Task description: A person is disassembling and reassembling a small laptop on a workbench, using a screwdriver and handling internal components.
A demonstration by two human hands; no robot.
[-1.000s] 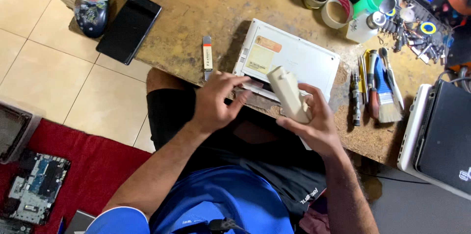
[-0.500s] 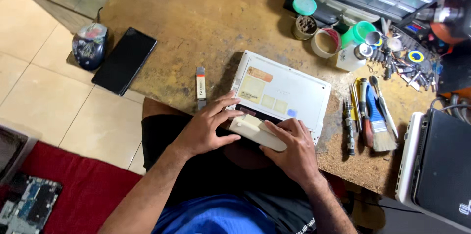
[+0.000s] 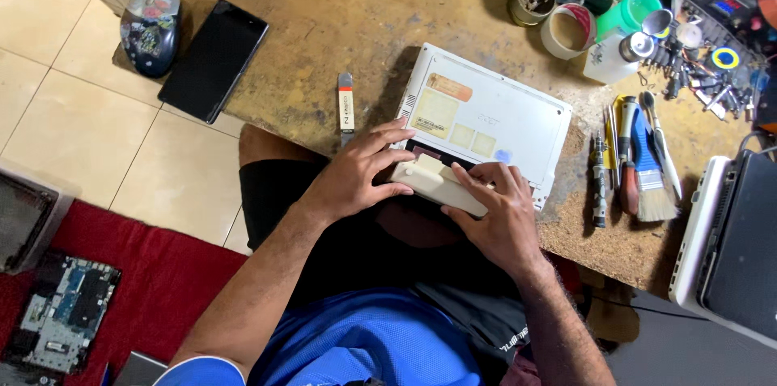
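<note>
- Worn and stained, the brown wooden workbench [image 3: 307, 38] fills the upper part of the head view, with pale floor tiles [image 3: 73, 119] to its left and a red mat [image 3: 154, 289] below them.
- A white laptop [image 3: 486, 123] lies upside down at the near edge of the bench, its underside with several stickers facing up.
- Both hands meet at the near edge of that laptop on a long cream-coloured battery pack [image 3: 437, 184], which rests tilted against the dark slot along that edge.
- On the battery's left end sits the left hand [image 3: 356, 180], fingers spread, some across the laptop's corner, the thumb on the pack.
- Its right end lies under the right hand [image 3: 498, 216], whose fingers are curled close together over the top of the pack.
- Just left of the laptop lies a slim white and orange pry tool [image 3: 346, 107].
- Further left, a black phone [image 3: 213, 60] hangs partly over the bench edge beside a dark computer mouse [image 3: 150, 32].
- Right of the laptop lie a brush [image 3: 651, 180] and screwdrivers [image 3: 599, 180]; behind them stand a tape roll [image 3: 568, 30] and a green cup [image 3: 627, 10].
- Another laptop [image 3: 728, 248] sits at the far right edge.
- A bare circuit board [image 3: 61, 317] rests on the red mat.
</note>
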